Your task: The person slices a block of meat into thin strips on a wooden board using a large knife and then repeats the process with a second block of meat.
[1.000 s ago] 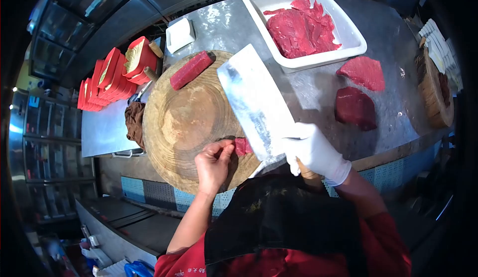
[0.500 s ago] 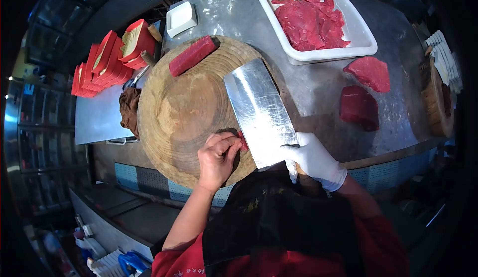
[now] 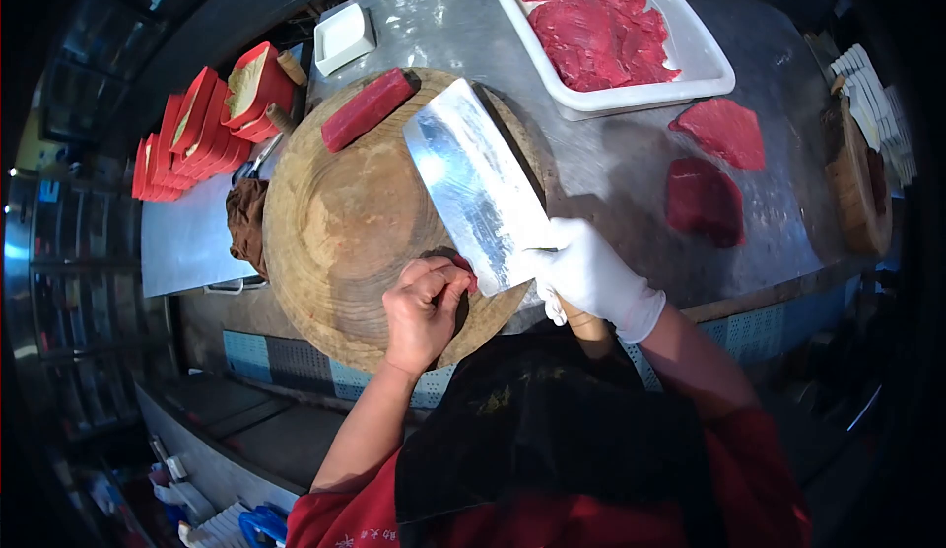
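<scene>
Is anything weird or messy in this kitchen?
Two things look odd. A bright meat slab and darker chunk sit on the metal tabletop, outside the white tub. And the right hand is gloved, but the left hand, pinching meat, is bare.

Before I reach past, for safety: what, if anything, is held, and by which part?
Right hand holds the cleaver by its wooden handle; left hand pinches a small meat piece by its side away from the blade.

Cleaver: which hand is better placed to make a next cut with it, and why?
The right hand, I judge: it holds the cleaver, its blade close beside the small meat piece. The left hand is busy pinching that piece over the block.
</scene>
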Motion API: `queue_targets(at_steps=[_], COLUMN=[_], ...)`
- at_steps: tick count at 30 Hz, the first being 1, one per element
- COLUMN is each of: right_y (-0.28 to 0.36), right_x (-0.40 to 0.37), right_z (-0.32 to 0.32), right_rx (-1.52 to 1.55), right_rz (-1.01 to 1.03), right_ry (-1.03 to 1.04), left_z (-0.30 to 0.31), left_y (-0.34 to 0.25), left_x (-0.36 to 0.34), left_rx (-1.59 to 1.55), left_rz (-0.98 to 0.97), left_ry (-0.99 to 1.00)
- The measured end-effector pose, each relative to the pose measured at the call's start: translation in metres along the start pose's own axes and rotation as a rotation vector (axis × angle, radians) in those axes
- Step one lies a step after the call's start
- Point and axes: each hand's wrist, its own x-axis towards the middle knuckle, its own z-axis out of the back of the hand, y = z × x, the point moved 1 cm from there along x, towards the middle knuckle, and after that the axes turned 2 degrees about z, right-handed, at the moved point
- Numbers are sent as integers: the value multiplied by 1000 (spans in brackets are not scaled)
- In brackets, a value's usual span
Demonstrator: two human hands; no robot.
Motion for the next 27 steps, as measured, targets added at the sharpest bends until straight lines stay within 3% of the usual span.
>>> queue_targets(at_steps=[6,8,9,17,23,25,27], right_y=[-1,-6,-8,-6,-8,-9,-2], right_x=[-19,-36,-38,-5,-10,-23,-31], right_z=[8,11,11,-10,-7,3,3], right_rx=[-2,-53,-51,113,-29,-12,-80], right_rz=[-8,-207,-213,-225,-253,-190,-153], right_ry=[100,82,85,33,23,167,131], left_z=[-2,-2,-2,4,7,9,10], left_y=[1,1,1,-2,5,-2,2], left_x=[1,1,2,4,5,11,13], left_rx=[53,54,53,100,117,116,108], left_rz=[-34,-21,-26,-68,-145,-131,-100], left_ry=[-30,-22,-25,63,62,43,17])
